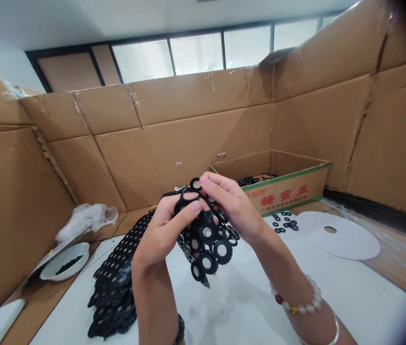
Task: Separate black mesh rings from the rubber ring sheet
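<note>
A bunched sheet of joined black rubber rings (207,262) hangs above the white table between my hands. My left hand (165,227) is closed round its upper left part, the thumb pressed on the rings. With thumb and index finger, my right hand (230,201) pinches a ring at the sheet's upper edge. White discs or gaps show in the ring centres; I cannot tell which. A stack of similar black perforated sheets (117,282) lies left of my left forearm. Several small loose black rings (285,223) are on the table to the right.
A cardboard box (292,189) with a green edge holds many black rings at the back right. Beside it lies a white disc (346,237) with a central hole. On the left are a white bowl (83,251) with dark bits and a crumpled plastic bag (88,220). Cardboard walls (196,134) enclose the table.
</note>
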Available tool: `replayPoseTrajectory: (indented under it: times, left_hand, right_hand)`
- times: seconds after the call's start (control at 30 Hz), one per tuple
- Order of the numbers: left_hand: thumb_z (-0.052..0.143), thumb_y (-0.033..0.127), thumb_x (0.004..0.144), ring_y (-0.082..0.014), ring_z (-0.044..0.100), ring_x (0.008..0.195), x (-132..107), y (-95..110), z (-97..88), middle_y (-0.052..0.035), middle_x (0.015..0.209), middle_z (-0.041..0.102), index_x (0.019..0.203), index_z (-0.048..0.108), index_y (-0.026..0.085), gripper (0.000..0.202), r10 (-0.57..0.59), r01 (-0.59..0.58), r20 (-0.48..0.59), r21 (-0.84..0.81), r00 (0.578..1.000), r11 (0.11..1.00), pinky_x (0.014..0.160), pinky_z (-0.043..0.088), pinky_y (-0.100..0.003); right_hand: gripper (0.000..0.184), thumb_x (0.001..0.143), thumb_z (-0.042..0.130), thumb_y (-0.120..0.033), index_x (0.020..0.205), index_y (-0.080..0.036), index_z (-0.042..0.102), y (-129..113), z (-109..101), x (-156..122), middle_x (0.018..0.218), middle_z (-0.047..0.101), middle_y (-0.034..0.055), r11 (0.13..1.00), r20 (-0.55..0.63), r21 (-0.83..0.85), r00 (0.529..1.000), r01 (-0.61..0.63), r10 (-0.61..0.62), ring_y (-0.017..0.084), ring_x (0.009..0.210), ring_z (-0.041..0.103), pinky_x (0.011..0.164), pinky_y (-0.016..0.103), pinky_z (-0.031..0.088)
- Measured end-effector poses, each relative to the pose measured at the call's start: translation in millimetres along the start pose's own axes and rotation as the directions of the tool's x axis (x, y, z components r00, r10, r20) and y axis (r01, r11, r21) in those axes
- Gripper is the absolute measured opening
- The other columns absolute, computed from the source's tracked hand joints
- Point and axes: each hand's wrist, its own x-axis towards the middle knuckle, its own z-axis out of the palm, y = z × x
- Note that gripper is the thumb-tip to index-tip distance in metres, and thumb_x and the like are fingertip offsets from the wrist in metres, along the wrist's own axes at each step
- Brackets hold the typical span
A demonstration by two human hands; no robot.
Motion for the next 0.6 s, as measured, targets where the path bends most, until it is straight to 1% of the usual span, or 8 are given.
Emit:
replayPoseTrajectory:
  times: [0.1,0.23,0.3,0.37,0.47,0.53,0.6]
  left_hand:
    - [0.061,0.034,0.091,-0.0187,0.069,0.073,0,3,3.4,-0.0018,0.078,0.076,0.082,0.080,0.024,0.023,-0.032,0.032,-0.027,-0.011,0.999,0.999,0.069,0.053,-0.026]
    - [0.065,0.035,0.088,-0.0188,0.069,0.070,4,2,6.7,-0.0018,0.074,0.076,0.077,0.080,0.022,0.022,-0.073,0.072,-0.076,-0.025,0.994,0.997,0.068,0.053,-0.026]
    - [0.066,0.036,0.087,-0.0190,0.069,0.069,6,1,6.6,-0.0021,0.073,0.075,0.076,0.079,0.022,0.022,-0.088,0.085,-0.085,-0.039,0.992,0.996,0.068,0.054,-0.026]
    - [0.067,0.035,0.086,-0.0183,0.069,0.067,7,0,5.6,-0.0020,0.072,0.075,0.075,0.079,0.021,0.021,-0.097,0.094,-0.074,-0.040,0.993,0.995,0.067,0.054,-0.026]
    - [0.067,0.033,0.086,-0.0166,0.068,0.063,5,-1,4.7,-0.0004,0.068,0.073,0.072,0.077,0.023,0.020,-0.093,0.087,-0.064,-0.096,0.994,0.992,0.064,0.054,-0.025]
    - [0.069,0.036,0.084,-0.0167,0.066,0.059,1,-1,6.0,0.0004,0.063,0.071,0.070,0.075,0.024,0.020,-0.091,0.078,-0.072,-0.164,0.993,0.983,0.060,0.053,-0.026]
    - [0.074,0.042,0.077,-0.0192,0.065,0.057,-5,-3,8.7,0.0007,0.059,0.068,0.069,0.073,0.024,0.020,-0.096,0.066,-0.137,-0.211,0.986,0.975,0.055,0.052,-0.029]
  right_hand:
    - [0.038,0.086,0.063,-0.047,0.065,-0.021,0.046,6,-1,3,0.055,0.047,-0.0073,0.997,-0.024,0.064,0.999,-0.030,0.032,0.006,0.043,0.039,0.041,0.021,0.030]
    - [0.034,0.082,0.063,-0.045,0.062,-0.022,0.047,14,-2,9,0.054,0.044,-0.0057,0.999,-0.144,0.048,0.989,-0.025,0.032,0.010,0.049,0.039,0.046,0.024,0.033]
    - [0.034,0.081,0.063,-0.044,0.062,-0.022,0.046,16,-3,11,0.054,0.044,-0.0055,0.999,-0.166,0.042,0.986,-0.025,0.032,0.010,0.050,0.039,0.048,0.024,0.033]
    - [0.035,0.082,0.062,-0.046,0.063,-0.022,0.045,17,-4,12,0.053,0.044,-0.0060,0.996,-0.130,0.071,0.990,-0.044,0.053,0.009,0.048,0.038,0.046,0.024,0.031]
    - [0.044,0.085,0.055,-0.059,0.066,-0.021,0.046,15,-6,11,0.051,0.042,-0.0073,0.983,0.030,0.157,0.996,-0.091,0.088,0.007,0.039,0.034,0.041,0.023,0.023]
    - [0.051,0.086,0.048,-0.068,0.067,-0.021,0.047,13,-6,9,0.050,0.041,-0.0075,0.977,0.117,0.191,0.991,-0.092,0.070,0.007,0.037,0.032,0.039,0.023,0.020]
    - [0.055,0.086,0.044,-0.073,0.067,-0.022,0.048,9,-5,6,0.050,0.039,-0.0073,0.982,0.145,0.179,0.989,-0.061,0.035,0.007,0.038,0.032,0.039,0.023,0.021]
